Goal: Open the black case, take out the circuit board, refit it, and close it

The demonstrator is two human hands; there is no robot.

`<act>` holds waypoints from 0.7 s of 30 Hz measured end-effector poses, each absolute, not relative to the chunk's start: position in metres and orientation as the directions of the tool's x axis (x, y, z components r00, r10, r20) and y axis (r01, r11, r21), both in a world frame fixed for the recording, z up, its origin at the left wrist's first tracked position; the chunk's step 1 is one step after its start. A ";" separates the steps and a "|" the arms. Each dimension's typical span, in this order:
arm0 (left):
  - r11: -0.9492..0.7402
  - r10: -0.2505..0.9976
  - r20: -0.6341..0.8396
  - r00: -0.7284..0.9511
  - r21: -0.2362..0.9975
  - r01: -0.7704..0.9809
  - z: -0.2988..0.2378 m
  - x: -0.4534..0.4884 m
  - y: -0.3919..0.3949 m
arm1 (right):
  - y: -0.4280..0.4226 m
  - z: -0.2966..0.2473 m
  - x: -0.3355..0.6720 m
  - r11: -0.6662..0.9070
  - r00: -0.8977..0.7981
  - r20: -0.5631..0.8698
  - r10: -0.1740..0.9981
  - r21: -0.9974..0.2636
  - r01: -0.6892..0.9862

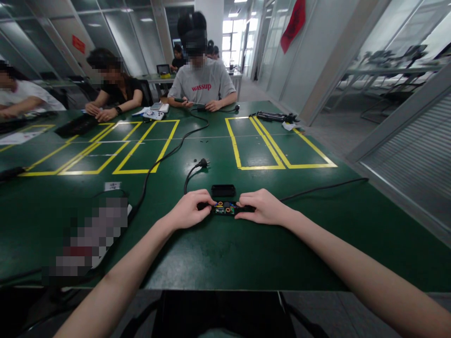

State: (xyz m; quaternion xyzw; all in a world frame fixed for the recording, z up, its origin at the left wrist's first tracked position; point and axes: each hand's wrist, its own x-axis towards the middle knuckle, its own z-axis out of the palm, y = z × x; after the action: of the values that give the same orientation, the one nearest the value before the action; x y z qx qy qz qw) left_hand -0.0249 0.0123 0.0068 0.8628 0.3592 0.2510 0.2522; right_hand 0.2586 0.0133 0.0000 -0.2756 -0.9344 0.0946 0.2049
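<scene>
Bare arms (334, 253) are pointing forward; the left hand (190, 209) and the right hand (262, 206) are pinching with bent fingers (249, 197).

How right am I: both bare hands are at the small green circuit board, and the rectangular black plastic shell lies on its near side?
Not quite: in the head view, the black plastic shell lies on the green circuit board's far side.

Dim, cool indoor light prevails, with a glaring window (229, 44) beyond the worktop's (264, 253) far edge, faint sheen near its front edge, pixel blocks (93, 234) toward its left front corner, and stretched, soft detail at the frame's sides.
</scene>
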 end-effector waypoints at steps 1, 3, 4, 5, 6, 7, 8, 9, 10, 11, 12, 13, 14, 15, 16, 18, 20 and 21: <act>-0.611 0.750 0.249 0.613 0.616 0.497 0.007 -0.025 0.012 | 0.013 -0.001 0.259 0.832 -0.766 0.332 0.550 -0.289 0.473; -0.614 0.753 0.250 0.609 0.599 0.514 0.007 -0.025 0.012 | 0.014 -0.002 0.260 0.841 -0.773 0.335 0.539 -0.271 0.469; -0.620 0.752 0.255 0.607 0.584 0.524 0.007 -0.025 0.012 | 0.014 -0.002 0.261 0.846 -0.776 0.337 0.533 -0.251 0.471; -0.631 0.749 0.264 0.607 0.564 0.533 0.007 -0.025 0.012 | 0.015 -0.003 0.261 0.850 -0.779 0.340 0.527 -0.227 0.476; -0.644 0.743 0.274 0.610 0.541 0.541 0.007 -0.025 0.012 | 0.015 -0.003 0.261 0.854 -0.781 0.346 0.520 -0.199 0.481; -0.658 0.736 0.287 0.613 0.516 0.548 0.006 -0.025 0.012 | 0.016 -0.002 0.261 0.858 -0.783 0.354 0.512 -0.172 0.483; -0.672 0.728 0.302 0.616 0.491 0.554 0.006 -0.025 0.012 | 0.017 -0.002 0.262 0.864 -0.785 0.365 0.500 -0.147 0.482; -0.685 0.720 0.314 0.619 0.467 0.559 0.005 -0.025 0.012 | 0.018 -0.002 0.262 0.870 -0.788 0.376 0.487 -0.128 0.477; -0.694 0.714 0.323 0.622 0.448 0.564 0.005 -0.024 0.013 | 0.019 -0.001 0.262 0.876 -0.792 0.386 0.474 -0.113 0.469; -0.699 0.710 0.328 0.624 0.435 0.567 0.004 -0.024 0.013 | 0.020 -0.001 0.262 0.881 -0.795 0.393 0.463 -0.103 0.462; -0.702 0.708 0.329 0.625 0.429 0.569 0.004 -0.024 0.013 | 0.020 -0.001 0.262 0.883 -0.797 0.396 0.457 -0.097 0.458; -0.702 0.708 0.328 0.626 0.427 0.570 0.004 -0.024 0.014 | 0.021 -0.001 0.262 0.883 -0.797 0.395 0.458 -0.098 0.459; -0.701 0.709 0.323 0.627 0.428 0.571 0.004 -0.024 0.014 | 0.021 0.000 0.262 0.881 -0.796 0.391 0.463 -0.102 0.463; -0.698 0.711 0.319 0.627 0.431 0.571 0.004 -0.025 0.014 | 0.022 -0.001 0.262 0.877 -0.793 0.385 0.472 -0.109 0.468; -0.696 0.712 0.315 0.627 0.435 0.572 0.004 -0.024 0.015 | 0.022 -0.001 0.262 0.872 -0.791 0.378 0.481 -0.116 0.475; -0.689 0.718 0.307 0.625 0.443 0.574 0.005 -0.024 0.015 | 0.024 -0.001 0.262 0.867 -0.789 0.369 0.492 -0.125 0.482; -0.682 0.723 0.310 0.617 0.457 0.570 0.004 -0.023 0.015 | 0.026 -0.002 0.263 0.868 -0.789 0.370 0.490 -0.121 0.482; -0.681 0.724 0.313 0.614 0.465 0.566 0.003 -0.022 0.015 | 0.027 -0.003 0.264 0.868 -0.788 0.373 0.489 -0.119 0.483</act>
State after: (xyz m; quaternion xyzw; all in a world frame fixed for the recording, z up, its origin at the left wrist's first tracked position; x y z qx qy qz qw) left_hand -0.0225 0.0150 0.0030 0.8836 0.3650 0.2443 0.1625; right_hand 0.2636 0.0267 -0.0030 -0.2570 -0.9455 0.0085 0.1996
